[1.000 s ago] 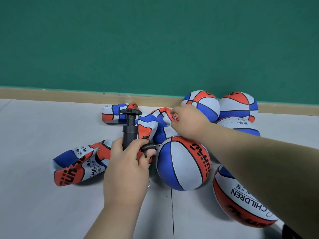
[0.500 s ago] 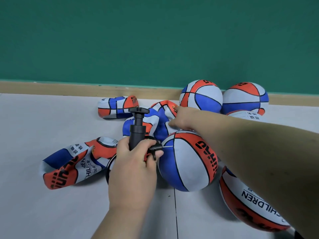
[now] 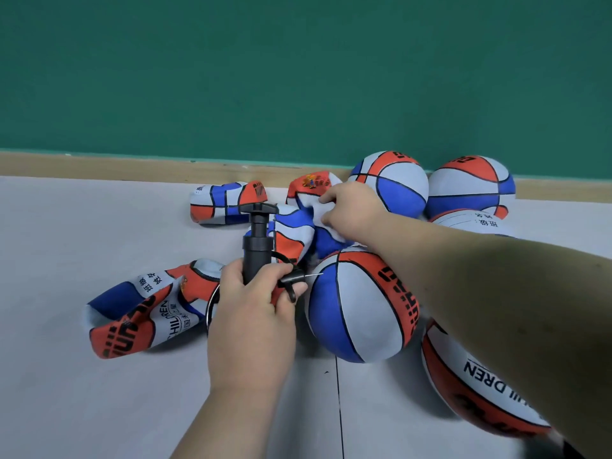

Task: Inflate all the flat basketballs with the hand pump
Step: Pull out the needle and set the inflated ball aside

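My left hand (image 3: 255, 313) grips the barrel of a black hand pump (image 3: 256, 240), handle up, with its hose and needle pinched under the thumb; the needle tip points at a round red, white and blue basketball (image 3: 361, 306). My right hand (image 3: 351, 207) reaches over that ball and pinches a crumpled flat basketball (image 3: 298, 230) behind it. Two more flat basketballs lie on the floor, one at the near left (image 3: 145, 309) and one further back (image 3: 225, 202).
Several inflated balls crowd the right side: two against the green wall (image 3: 390, 183) (image 3: 470, 187), one behind my right forearm (image 3: 473, 221), one at the near right (image 3: 480, 389). A wooden skirting (image 3: 99, 165) runs along the wall. Grey floor (image 3: 82, 392) spreads to the left.
My right hand has taken hold of the crumpled flat ball and lifted part of it, showing its red panel. My left hand with the pump has stayed beside the round ball.
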